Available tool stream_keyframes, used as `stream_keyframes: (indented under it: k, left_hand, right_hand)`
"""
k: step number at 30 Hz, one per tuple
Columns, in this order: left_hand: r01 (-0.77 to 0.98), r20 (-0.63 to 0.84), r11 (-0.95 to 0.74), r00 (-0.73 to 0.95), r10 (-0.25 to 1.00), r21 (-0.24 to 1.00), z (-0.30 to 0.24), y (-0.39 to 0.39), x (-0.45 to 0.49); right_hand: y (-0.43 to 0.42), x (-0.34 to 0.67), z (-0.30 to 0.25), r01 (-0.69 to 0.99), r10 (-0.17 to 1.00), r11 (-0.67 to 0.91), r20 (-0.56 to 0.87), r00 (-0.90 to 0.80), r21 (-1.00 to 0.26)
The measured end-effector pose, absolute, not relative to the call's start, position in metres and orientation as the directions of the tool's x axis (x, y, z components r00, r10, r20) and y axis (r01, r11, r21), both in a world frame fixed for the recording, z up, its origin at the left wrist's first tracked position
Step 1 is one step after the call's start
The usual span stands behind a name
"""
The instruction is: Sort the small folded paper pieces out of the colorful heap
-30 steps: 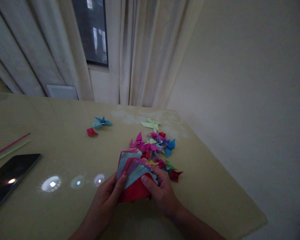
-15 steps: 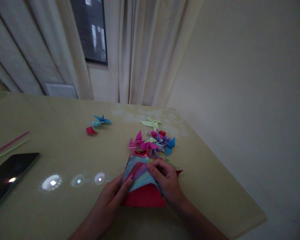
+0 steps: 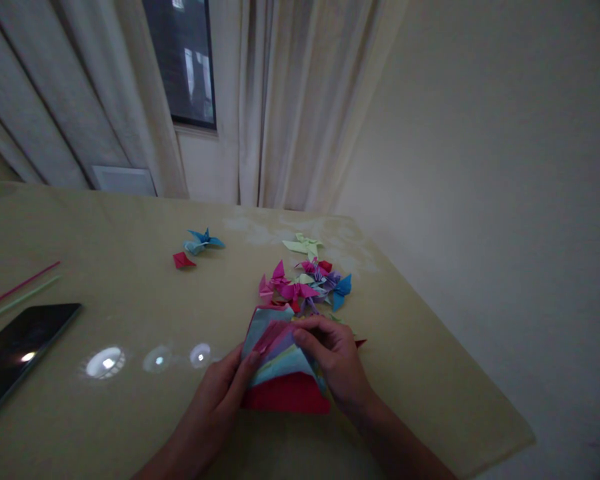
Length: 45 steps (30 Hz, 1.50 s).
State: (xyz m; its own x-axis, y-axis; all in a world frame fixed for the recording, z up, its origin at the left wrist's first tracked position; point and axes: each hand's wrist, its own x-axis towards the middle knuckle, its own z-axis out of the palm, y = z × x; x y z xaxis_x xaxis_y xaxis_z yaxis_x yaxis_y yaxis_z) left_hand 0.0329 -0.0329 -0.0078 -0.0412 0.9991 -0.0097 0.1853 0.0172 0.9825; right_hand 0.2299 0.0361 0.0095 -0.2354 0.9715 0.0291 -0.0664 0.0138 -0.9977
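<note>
Between my hands, just above the table, is a stack of coloured paper (image 3: 286,393) with a red outer sheet and light blue, purple and pink layers showing. My left hand (image 3: 223,387) grips its left side, thumb on top. At its upper right, my right hand (image 3: 334,357) pinches the layers between thumb and fingers. Right beyond them lies a heap of folded paper cranes (image 3: 297,291) in pink, purple, blue and red, partly hidden by the papers and my right hand.
A pale green paper crane (image 3: 304,245) lies behind the heap. Farther left are a blue crane (image 3: 206,238) and a small red folded piece (image 3: 183,261). A dark phone (image 3: 25,353) and two thin strips, pink (image 3: 20,287) and green (image 3: 20,301), lie at the left on the table (image 3: 130,293).
My left hand and the papers have shifted slightly left. The upper layers are spread a little differently under my right fingers. The things on the table have stayed put.
</note>
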Motion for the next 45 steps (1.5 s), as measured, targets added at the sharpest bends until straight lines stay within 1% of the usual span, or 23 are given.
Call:
stream_keyframes:
  k: [3,9,14,17,22,25,28,30,34,40,45]
  left_hand:
    - [0.205,-0.007,0.015,-0.036,0.999,0.979,-0.0088,-0.0317,0.0314]
    - [0.238,-0.01,0.019,-0.039,0.999,0.971,-0.0084,-0.0338,0.0305]
    - [0.269,-0.03,0.06,-0.116,0.993,0.961,-0.01,-0.0375,0.0314]
    - [0.288,-0.007,0.032,-0.086,0.996,0.957,-0.0102,-0.0363,0.0324]
    - [0.335,0.019,-0.011,-0.021,1.0,0.942,-0.0103,-0.0345,0.0338]
    - [0.346,0.024,-0.025,0.005,1.0,0.938,-0.0123,-0.0348,0.0341]
    - [0.343,0.033,-0.046,0.045,0.998,0.938,-0.0147,-0.0353,0.0339]
    - [0.346,0.027,-0.039,0.039,0.999,0.938,-0.0154,-0.0357,0.0335]
    - [0.37,0.023,-0.011,-0.028,0.999,0.929,-0.0131,-0.036,0.0328]
    - [0.326,-0.014,0.004,0.029,0.999,0.945,-0.0092,-0.033,0.031]
    - [0.281,-0.041,0.023,0.056,0.998,0.959,-0.0113,-0.0302,0.0288]
  right_hand:
    - [0.0362,0.2293,0.0084,-0.086,0.973,-0.008,0.012,-0.23,-0.996]
    - [0.0387,0.2287,0.0111,-0.112,0.975,-0.097,-0.071,-0.211,-0.989]
    - [0.0401,0.2285,0.0103,-0.073,0.981,-0.036,-0.021,-0.194,-0.997]
    - [0.0404,0.228,0.0092,-0.054,0.986,-0.004,0.005,-0.164,-0.999]
    - [0.0394,0.2253,0.0109,-0.119,0.99,-0.016,0.001,-0.144,-0.993]
    - [0.0386,0.2237,0.0125,-0.186,0.991,-0.046,-0.021,-0.135,-0.981]
    - [0.038,0.2234,0.013,-0.212,0.993,-0.055,-0.031,-0.116,-0.976]
    - [0.0375,0.2236,0.013,-0.209,0.993,-0.054,-0.03,-0.114,-0.976]
    - [0.0373,0.2242,0.0135,-0.192,0.993,-0.039,-0.017,-0.113,-0.981]
    - [0.038,0.2247,0.0151,-0.174,0.994,-0.028,-0.008,-0.112,-0.984]
    - [0.0377,0.2253,0.0147,-0.192,0.991,-0.037,-0.011,-0.136,-0.981]
